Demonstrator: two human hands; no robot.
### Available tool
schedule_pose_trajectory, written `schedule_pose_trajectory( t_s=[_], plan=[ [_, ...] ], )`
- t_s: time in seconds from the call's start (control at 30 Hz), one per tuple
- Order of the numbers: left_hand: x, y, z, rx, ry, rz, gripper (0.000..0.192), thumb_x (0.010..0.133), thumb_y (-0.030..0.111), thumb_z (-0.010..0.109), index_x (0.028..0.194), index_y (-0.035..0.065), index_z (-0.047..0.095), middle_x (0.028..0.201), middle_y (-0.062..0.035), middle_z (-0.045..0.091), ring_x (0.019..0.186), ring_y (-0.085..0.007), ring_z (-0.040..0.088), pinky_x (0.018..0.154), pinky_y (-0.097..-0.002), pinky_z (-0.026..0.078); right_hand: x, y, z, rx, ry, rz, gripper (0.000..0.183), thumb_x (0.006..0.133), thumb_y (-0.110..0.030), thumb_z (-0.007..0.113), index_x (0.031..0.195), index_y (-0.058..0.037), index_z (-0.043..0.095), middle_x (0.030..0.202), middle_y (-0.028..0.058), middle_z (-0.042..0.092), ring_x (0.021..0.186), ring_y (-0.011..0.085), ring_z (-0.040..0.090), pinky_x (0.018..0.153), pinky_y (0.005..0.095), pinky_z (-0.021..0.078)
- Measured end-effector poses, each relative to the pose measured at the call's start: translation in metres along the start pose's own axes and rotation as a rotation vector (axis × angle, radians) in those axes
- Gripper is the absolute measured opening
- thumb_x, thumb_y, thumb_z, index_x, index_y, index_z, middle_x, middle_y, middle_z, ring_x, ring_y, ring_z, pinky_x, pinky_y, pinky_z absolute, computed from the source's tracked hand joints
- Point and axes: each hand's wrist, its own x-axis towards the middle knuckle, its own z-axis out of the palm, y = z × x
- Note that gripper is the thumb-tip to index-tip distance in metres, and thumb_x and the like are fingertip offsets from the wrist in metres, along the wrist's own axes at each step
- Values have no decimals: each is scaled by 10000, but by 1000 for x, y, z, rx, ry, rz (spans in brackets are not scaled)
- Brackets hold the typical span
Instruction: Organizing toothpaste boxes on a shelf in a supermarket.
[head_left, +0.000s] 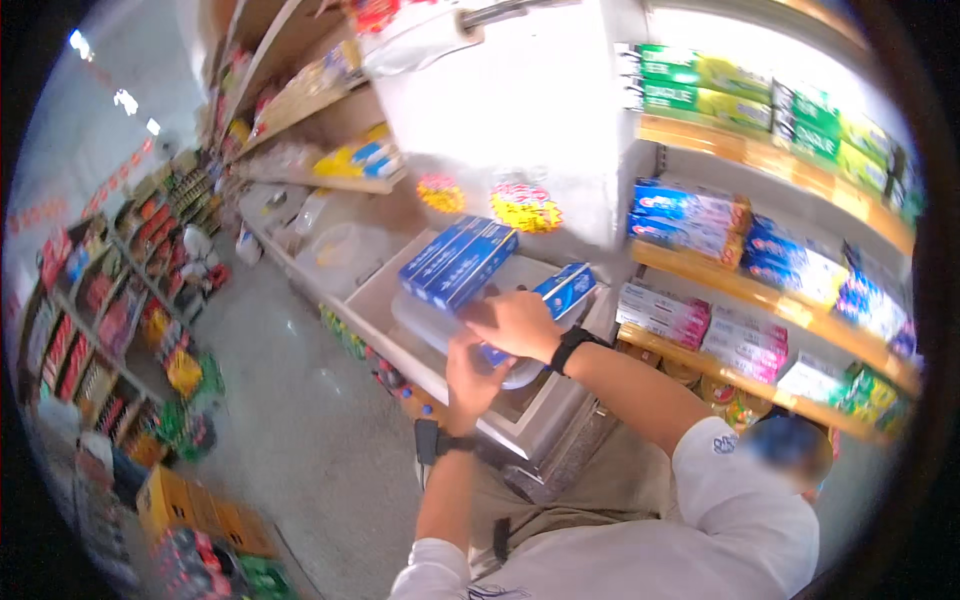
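Several blue toothpaste boxes (459, 262) lie side by side on a translucent plastic container (420, 319) at the end of a counter. Another blue box (566, 289) lies to their right, partly behind my right hand. My right hand (517, 322) reaches in from the right, fingers bent over the container. Just below it, my left hand (471, 379) has its thumb and fingers near the right fingertips. A small blue piece (495, 355) shows between the two hands; whether it is held, and by which hand, cannot be told.
Shelves (750, 281) with boxed toothpaste stand on the right. The counter's pale raised rim (420, 375) runs back to the left. Stocked shelves (112, 322), cartons (199, 514) and wrapped bottles (195, 566) stand across the aisle. A person's head (791, 450) is at the lower right.
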Motion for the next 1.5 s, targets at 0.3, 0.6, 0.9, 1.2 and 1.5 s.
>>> schedule_pose_trajectory(
  t_s=[0.3,0.6,0.9,1.2,1.5],
  plan=[
    [-31,-64,-14,-42,-39,-212,612,776,15,821,1301,-37,510,1250,-148,587,1129,-242,583,990,-367,465,4,7,2,552,452,125,333,908,-327,705,1044,-24,699,935,179,729,852,339,711,734,399,544],
    [-10,23,-52,-568,447,-520,507,1039,222,541,1425,-72,395,1274,-170,555,1118,-242,578,990,-362,473,-173,15,-95,1268,1071,498,281,975,-171,630,1178,23,645,1083,84,706,952,174,666,884,325,526],
    [-71,31,-57,-676,560,-839,519,1072,436,428,1318,-12,521,1275,-143,581,1130,-241,597,929,-363,538,-338,-59,-58,675,-34,996,354,841,-131,778,1122,40,647,979,141,709,920,152,652,855,303,509],
    [-93,68,-54,-640,433,-965,567,1072,451,409,1387,-14,490,1250,-107,619,1107,-205,628,933,-384,526,-284,-15,-22,861,36,720,730,872,-39,685,1510,5,333,1497,139,417,1274,239,527,1086,370,410],
    [-107,66,-66,-270,47,-368,802,905,589,573,1399,-23,415,1406,-173,433,1271,-277,473,1078,-447,370,-233,-4,-25,1126,232,641,776,898,-204,694,1538,-19,296,1457,135,467,1310,249,491,1119,402,372]
  ],
)
